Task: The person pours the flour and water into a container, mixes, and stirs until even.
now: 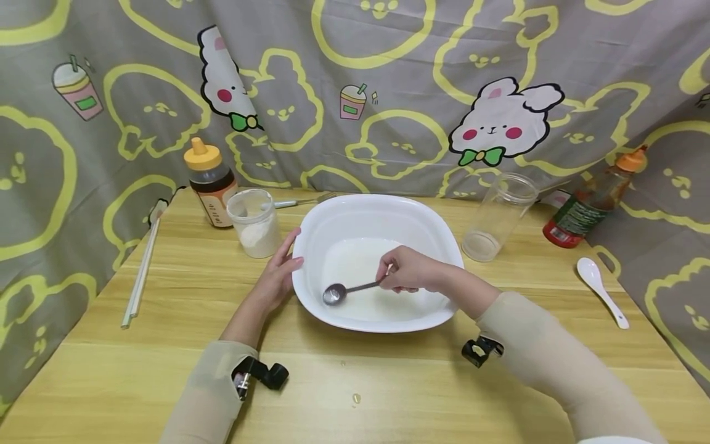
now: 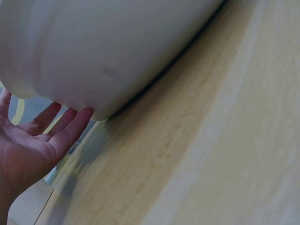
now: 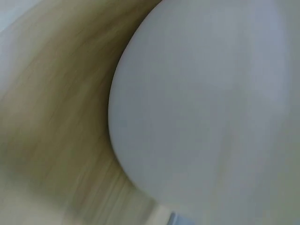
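Label check first: the red sauce bottle (image 1: 596, 200) with the orange cap, in the table's far right corner, had a green label (image 1: 579, 216) with lines of pale print, too small for me to read. Same deal with the dark bottle (image 1: 215, 188) with the yellow cap near the far left corner: a few dark marks on its label (image 1: 218, 208), couldn't make them out.

The metal spoon (image 1: 338, 293) was inside the white basin (image 1: 366, 219), which sat mid-table, closer to the far edge of the table (image 1: 310, 382). The right grip (image 1: 407, 271) was pinched on the tip of the handle, so the scoop end stuck out toward the basin's left wall, above some whitish liquid (image 1: 355, 259). The left grip (image 1: 280, 276) had its fingers spread, touching the outside of the basin's left side.

A jar of white powder (image 1: 256, 233) stood just beside that hand, a clear jar (image 1: 496, 216) stood to the basin's right, a white spoon (image 1: 601, 293) lay by the right edge, and pale sticks (image 1: 141, 277) ran along the left edge.
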`<state>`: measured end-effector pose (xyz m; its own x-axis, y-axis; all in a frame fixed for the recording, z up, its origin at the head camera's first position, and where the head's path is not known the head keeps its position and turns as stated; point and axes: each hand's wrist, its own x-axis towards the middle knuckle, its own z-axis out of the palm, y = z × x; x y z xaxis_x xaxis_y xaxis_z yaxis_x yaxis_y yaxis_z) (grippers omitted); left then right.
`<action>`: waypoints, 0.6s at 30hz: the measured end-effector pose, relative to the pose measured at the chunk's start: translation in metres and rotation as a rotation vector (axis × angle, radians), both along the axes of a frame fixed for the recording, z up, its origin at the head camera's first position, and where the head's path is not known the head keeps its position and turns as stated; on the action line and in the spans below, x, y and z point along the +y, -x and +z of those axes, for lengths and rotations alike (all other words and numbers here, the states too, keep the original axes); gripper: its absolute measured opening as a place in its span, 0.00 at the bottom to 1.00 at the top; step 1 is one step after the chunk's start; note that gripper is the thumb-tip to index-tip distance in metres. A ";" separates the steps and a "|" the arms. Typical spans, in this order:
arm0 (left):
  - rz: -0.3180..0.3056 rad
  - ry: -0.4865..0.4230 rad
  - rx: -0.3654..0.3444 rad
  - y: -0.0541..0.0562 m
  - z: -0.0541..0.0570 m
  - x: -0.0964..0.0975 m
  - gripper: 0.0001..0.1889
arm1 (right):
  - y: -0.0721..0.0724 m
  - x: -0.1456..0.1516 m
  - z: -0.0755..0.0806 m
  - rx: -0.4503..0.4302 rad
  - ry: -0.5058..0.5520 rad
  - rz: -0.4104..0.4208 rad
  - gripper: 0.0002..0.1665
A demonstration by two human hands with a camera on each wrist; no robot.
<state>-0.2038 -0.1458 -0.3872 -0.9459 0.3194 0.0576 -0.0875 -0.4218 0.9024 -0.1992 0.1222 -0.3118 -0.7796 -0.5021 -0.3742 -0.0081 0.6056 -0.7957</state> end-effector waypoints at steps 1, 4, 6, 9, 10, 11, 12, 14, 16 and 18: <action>-0.001 0.000 -0.004 0.000 0.000 0.000 0.34 | -0.001 0.004 0.001 -0.001 -0.012 0.021 0.06; -0.002 0.001 -0.010 0.000 0.001 0.000 0.34 | -0.004 0.022 0.005 0.011 -0.046 0.083 0.05; -0.001 0.006 -0.016 0.000 0.001 0.001 0.33 | -0.005 0.035 0.008 0.037 -0.061 0.108 0.04; 0.001 0.013 -0.014 0.001 0.001 0.001 0.33 | -0.005 0.056 0.014 0.097 -0.098 0.117 0.04; 0.002 0.017 -0.011 0.001 0.001 0.001 0.33 | -0.005 0.062 0.016 0.118 -0.117 0.107 0.04; 0.002 0.019 -0.009 0.001 0.001 0.001 0.33 | -0.004 0.068 0.019 0.147 -0.141 0.097 0.04; 0.003 0.022 -0.008 0.001 0.001 0.001 0.33 | -0.003 0.072 0.022 0.176 -0.171 0.084 0.04; 0.003 0.024 -0.006 0.001 0.000 0.001 0.33 | 0.000 0.080 0.027 0.226 -0.242 0.043 0.03; 0.006 0.022 -0.008 0.001 0.000 0.001 0.34 | 0.004 0.083 0.030 0.270 -0.302 0.001 0.03; 0.008 0.018 -0.010 0.001 0.000 0.001 0.34 | 0.010 0.082 0.030 0.291 -0.342 -0.047 0.04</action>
